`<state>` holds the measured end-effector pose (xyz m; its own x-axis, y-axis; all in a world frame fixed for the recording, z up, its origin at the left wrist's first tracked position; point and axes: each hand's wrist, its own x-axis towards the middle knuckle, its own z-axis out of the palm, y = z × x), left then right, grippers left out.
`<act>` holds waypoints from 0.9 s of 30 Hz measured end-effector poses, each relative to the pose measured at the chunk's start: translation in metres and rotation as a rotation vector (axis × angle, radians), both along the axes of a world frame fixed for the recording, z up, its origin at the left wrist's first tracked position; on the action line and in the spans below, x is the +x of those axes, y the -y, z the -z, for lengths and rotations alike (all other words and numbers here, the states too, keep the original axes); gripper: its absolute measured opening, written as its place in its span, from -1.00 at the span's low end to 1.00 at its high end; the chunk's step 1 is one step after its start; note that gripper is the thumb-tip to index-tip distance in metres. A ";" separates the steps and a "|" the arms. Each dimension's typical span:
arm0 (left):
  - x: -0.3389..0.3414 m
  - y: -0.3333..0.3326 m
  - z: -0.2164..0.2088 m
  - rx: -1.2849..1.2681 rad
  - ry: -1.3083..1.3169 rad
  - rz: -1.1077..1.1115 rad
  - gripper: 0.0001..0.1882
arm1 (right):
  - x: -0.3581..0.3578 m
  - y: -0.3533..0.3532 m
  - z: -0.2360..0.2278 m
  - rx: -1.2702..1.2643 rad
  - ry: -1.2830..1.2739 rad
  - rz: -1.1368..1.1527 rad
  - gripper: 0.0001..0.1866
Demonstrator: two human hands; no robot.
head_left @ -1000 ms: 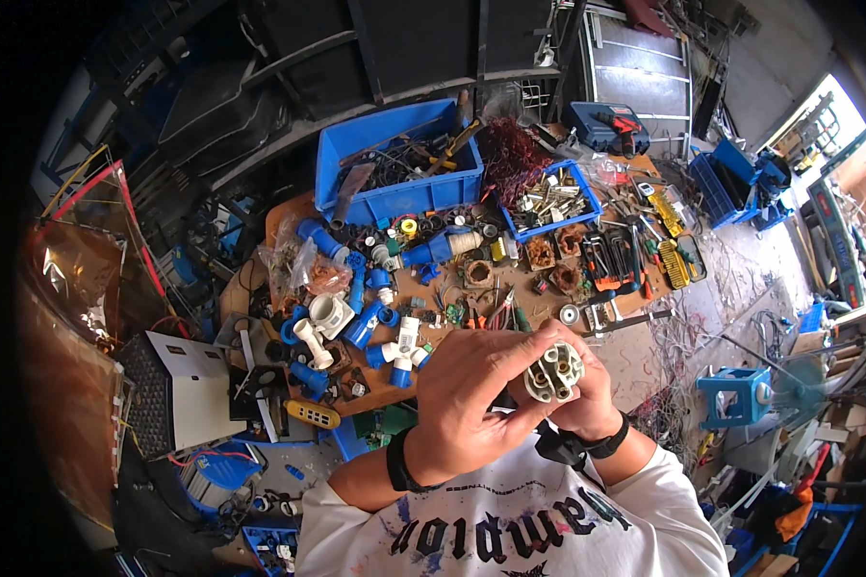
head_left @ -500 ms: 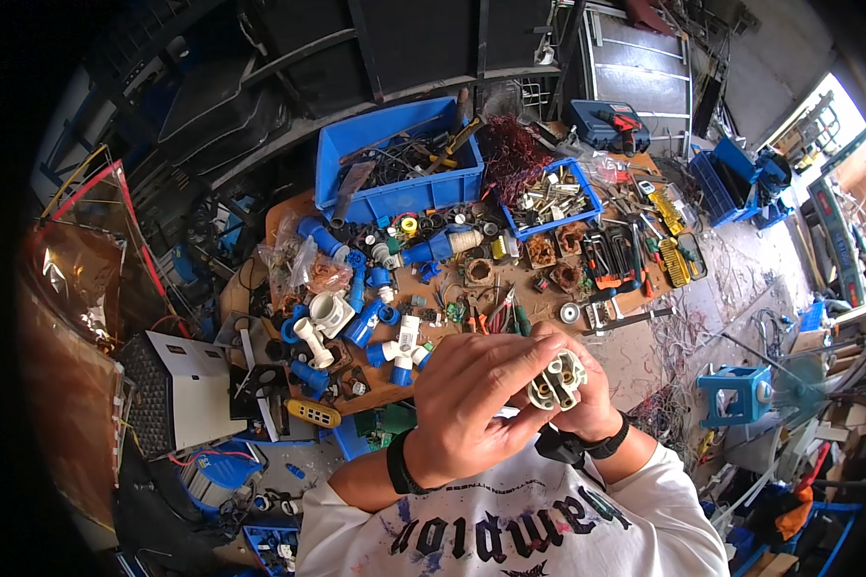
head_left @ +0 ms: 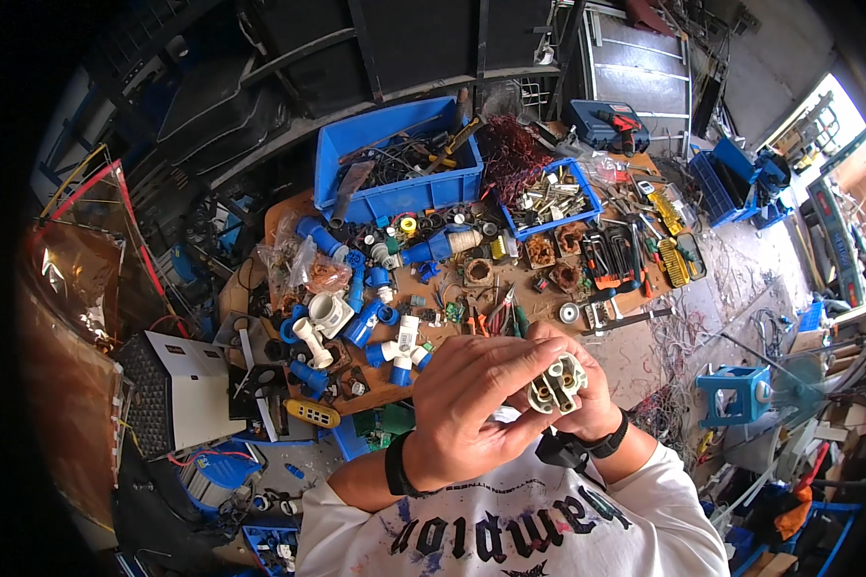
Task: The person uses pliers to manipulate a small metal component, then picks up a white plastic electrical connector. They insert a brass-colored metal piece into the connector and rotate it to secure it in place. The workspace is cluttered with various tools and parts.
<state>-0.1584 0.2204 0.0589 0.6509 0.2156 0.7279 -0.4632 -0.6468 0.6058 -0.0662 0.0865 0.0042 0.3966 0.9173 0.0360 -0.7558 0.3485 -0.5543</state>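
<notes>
In front of my chest, a round white plug insert [head_left: 557, 384] with brass terminals and slots in its end sits between my two hands. My left hand [head_left: 479, 394] closes on its left side, the fingers across the top and the thumb below. Curled around the far and right side is my right hand [head_left: 594, 399]. The back part of the insert is hidden by my fingers. Beyond the hands on the bench lie red-handled pliers [head_left: 500, 315] and a green-handled tool [head_left: 522, 322].
The wooden bench [head_left: 423, 287] carries blue and white plug parts [head_left: 364, 322], a large blue bin [head_left: 404, 194] of tools, a smaller blue tray [head_left: 554, 229] of metal pieces and a tool case [head_left: 597, 127] with a red drill on top. A blue machine [head_left: 731, 394] stands at right.
The white plug insert has turned slightly in my hands, so its slotted end faces a little differently. Both hands stay in nearly the same place.
</notes>
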 end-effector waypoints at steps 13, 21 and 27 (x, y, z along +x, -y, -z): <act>-0.003 -0.003 -0.003 -0.056 -0.041 -0.010 -0.39 | 0.002 0.004 0.002 -0.073 0.543 0.265 -0.72; -0.001 -0.006 -0.004 -0.036 -0.053 0.001 -0.40 | 0.006 -0.004 0.005 -0.008 0.831 0.596 -0.78; -0.001 -0.006 -0.006 -0.041 -0.072 0.018 -0.39 | 0.005 -0.002 0.002 -0.145 0.889 0.702 -0.83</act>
<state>-0.1594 0.2261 0.0654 0.7051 0.2320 0.6701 -0.4291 -0.6127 0.6637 -0.0608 0.0889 0.0027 0.7105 0.5218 0.4721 0.2606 0.4282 -0.8653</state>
